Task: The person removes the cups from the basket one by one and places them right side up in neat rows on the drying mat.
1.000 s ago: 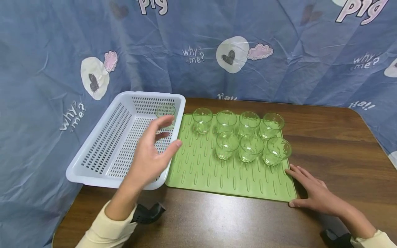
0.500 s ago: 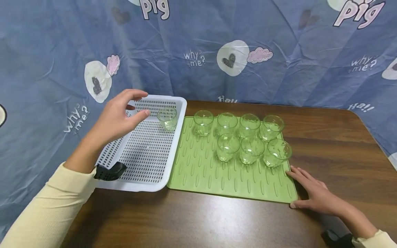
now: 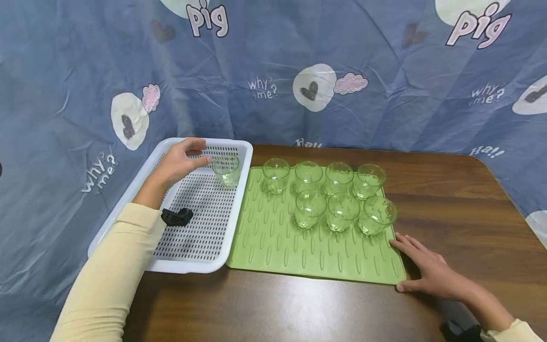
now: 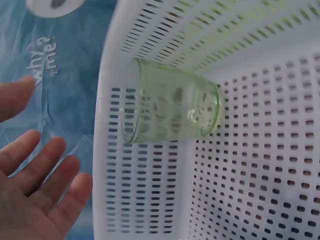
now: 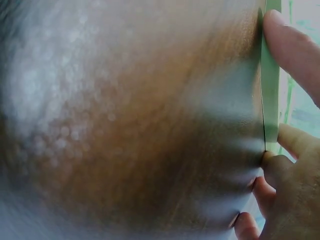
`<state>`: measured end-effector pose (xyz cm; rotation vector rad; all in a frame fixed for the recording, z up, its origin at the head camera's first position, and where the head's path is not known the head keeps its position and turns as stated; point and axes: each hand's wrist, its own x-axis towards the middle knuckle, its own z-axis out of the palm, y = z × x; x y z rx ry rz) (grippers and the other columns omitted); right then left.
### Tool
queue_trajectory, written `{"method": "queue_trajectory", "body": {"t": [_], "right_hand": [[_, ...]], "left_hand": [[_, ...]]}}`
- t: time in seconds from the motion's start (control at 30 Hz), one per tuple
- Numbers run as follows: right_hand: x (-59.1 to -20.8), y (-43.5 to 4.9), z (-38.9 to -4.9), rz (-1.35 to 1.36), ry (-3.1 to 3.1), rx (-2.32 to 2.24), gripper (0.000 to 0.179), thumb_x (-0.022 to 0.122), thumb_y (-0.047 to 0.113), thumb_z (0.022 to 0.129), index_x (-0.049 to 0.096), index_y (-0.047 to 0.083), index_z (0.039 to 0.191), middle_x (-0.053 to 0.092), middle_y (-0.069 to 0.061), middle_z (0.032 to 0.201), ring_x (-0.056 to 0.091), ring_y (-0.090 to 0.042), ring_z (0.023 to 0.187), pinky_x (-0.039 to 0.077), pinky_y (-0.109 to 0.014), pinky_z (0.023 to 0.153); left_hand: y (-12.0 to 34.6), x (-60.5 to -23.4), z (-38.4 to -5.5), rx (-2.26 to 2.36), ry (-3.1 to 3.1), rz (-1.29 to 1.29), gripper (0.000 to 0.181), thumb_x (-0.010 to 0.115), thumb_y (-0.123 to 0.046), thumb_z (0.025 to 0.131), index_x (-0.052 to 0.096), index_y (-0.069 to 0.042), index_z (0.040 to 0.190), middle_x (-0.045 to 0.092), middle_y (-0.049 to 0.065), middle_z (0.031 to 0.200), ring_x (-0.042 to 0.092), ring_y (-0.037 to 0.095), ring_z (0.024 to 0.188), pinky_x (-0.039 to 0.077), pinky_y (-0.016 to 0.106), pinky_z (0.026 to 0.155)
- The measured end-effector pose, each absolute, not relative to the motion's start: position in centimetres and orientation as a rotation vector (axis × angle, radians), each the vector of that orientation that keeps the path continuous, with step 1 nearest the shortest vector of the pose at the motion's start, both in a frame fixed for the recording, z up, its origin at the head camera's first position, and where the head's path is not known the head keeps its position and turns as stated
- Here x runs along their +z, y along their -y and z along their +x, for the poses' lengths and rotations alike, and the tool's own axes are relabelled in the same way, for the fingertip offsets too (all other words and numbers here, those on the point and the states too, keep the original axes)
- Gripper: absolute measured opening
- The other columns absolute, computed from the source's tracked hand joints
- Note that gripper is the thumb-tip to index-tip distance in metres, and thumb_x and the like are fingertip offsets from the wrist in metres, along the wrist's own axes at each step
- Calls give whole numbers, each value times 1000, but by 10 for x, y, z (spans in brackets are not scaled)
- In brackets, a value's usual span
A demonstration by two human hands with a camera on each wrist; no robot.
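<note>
One clear green-tinted drinking glass stands upright in the far right corner of the white plastic basket. My left hand is just left of that glass, thumb and fingers apart, with nothing held. A gap separates hand and glass in the left wrist view. Several matching glasses stand upright in two rows on the green ridged mat. My right hand touches the mat's right edge near its front corner. In the right wrist view the thumb and fingertips lie along that edge.
The basket has slotted walls and stands against the mat's left side. Both are on a brown wooden table. A blue printed cloth hangs behind the table. A black strap-like piece sits at my left wrist, over the basket.
My left hand first went left, away from the basket's right side, then came back a little toward the glass. My right hand stays at the mat's edge. The head view tilted up slightly.
</note>
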<state>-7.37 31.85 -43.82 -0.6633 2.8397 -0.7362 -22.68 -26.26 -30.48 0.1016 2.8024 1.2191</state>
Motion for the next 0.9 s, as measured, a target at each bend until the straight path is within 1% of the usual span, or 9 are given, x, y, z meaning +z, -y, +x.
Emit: {"method": "queue_trajectory", "body": {"t": [0.1, 0.17, 0.23, 0.33, 0.43, 0.57, 0.67, 0.77, 0.9], "right_hand": [[-438, -318, -75, -646, -2840, -736, 99, 86, 45, 68, 40, 14, 150, 33, -19, 159, -1, 17, 142, 32, -71, 89], [-436, -318, -77, -643, -2844, -726, 99, 86, 45, 68, 39, 14, 150, 33, -19, 159, 3, 7, 148, 32, -72, 89], [-434, -316, -80, -641, -2844, -719, 100, 86, 45, 68, 39, 14, 150, 33, -19, 160, 10, -7, 153, 32, -73, 90], [-433, -315, -83, -635, -2833, -715, 100, 86, 45, 69, 38, 15, 151, 32, -18, 160, 17, -21, 153, 32, -74, 90], [-433, -314, -84, -629, -2827, -720, 100, 85, 46, 68, 38, 15, 151, 31, -18, 161, 16, -21, 153, 31, -75, 90], [-435, -314, -82, -636, -2851, -713, 100, 86, 46, 68, 38, 15, 151, 31, -18, 161, 10, -10, 153, 33, -76, 89], [-438, -315, -78, -652, -2882, -710, 100, 87, 45, 67, 40, 15, 150, 33, -14, 161, 2, 10, 147, 35, -73, 87], [-441, -316, -75, -689, -2903, -710, 100, 88, 44, 65, 41, 15, 149, 31, -6, 163, -4, 22, 139, 36, -71, 84], [-444, -317, -72, -717, -2912, -715, 100, 88, 45, 64, 43, 14, 148, 29, 1, 164, -7, 27, 135, 37, -70, 83]], "left_hand": [[264, -311, -235, 1288, -2731, 91, 66, 64, -16, 95, 34, 2, 151, 42, 27, 151, 40, 42, 140, 38, 54, 114], [264, -315, -240, 1276, -2718, 73, 67, 63, -16, 95, 32, 2, 151, 40, 26, 153, 39, 42, 141, 37, 54, 115], [264, -321, -245, 1252, -2698, 47, 69, 62, -17, 95, 29, 1, 153, 37, 25, 155, 36, 42, 143, 35, 55, 117], [264, -331, -253, 1198, -2669, 27, 74, 63, -20, 95, 24, 1, 155, 31, 24, 159, 32, 44, 145, 32, 57, 119], [263, -341, -260, 1150, -2666, 34, 79, 66, -25, 94, 23, -1, 156, 28, 23, 161, 31, 45, 146, 31, 58, 119], [258, -351, -267, 1132, -2671, 75, 86, 70, -30, 91, 22, -4, 157, 27, 21, 162, 30, 44, 146, 31, 57, 119], [252, -357, -270, 1137, -2670, 107, 88, 71, -29, 89, 20, -5, 157, 27, 21, 162, 30, 43, 146, 29, 57, 120], [249, -364, -269, 1113, -2671, 114, 86, 69, -31, 91, 21, -5, 157, 32, 21, 159, 31, 42, 146, 29, 58, 120], [249, -373, -265, 1119, -2596, 160, 85, 65, -33, 95, 15, -7, 159, 31, 23, 159, 28, 44, 148, 28, 61, 120]]}}
